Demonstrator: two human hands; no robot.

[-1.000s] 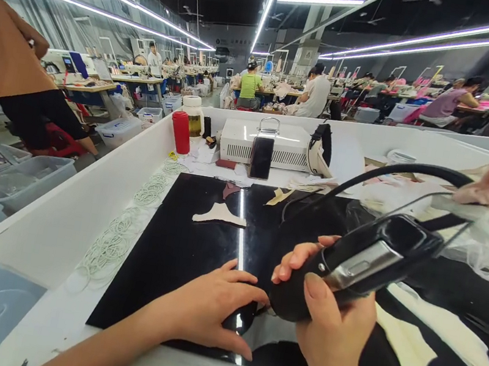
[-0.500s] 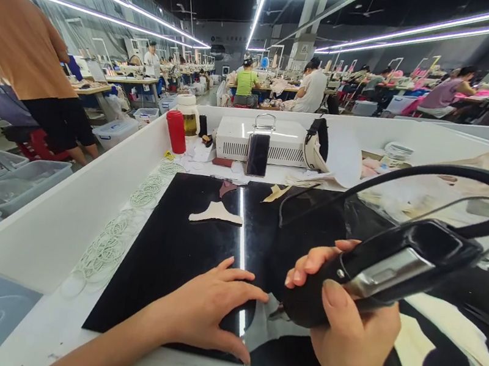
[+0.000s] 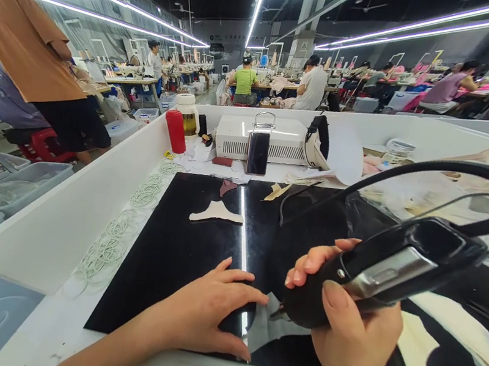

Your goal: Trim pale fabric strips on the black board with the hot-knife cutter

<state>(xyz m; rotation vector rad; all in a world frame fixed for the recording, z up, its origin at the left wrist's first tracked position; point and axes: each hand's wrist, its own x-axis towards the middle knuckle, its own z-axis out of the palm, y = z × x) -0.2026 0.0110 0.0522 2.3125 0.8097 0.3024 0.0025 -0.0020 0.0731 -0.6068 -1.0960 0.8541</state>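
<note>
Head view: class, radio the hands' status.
Right hand gripping black handheld tool. Left hand open by sheer grey piece. Black cable arched beyond, clear of both.

Black tool (image 3: 390,273) slanting over a grey piece (image 3: 270,334)
The tool is held tilted, silvery panel showing, its narrow tip low at the piece; contact cannot be told. The piece, thin and see-through, lies under the tip, partly hidden.

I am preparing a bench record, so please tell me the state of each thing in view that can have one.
Black tool, held, tilted
Right hand, closed around the tool
Left hand, fingers spread
Grey piece, spread out
Phone, upright, screen dark
Jar, lid on
Red cup, standing upright
Green cords, loosely coiled
Ceiling lights, lit
</note>
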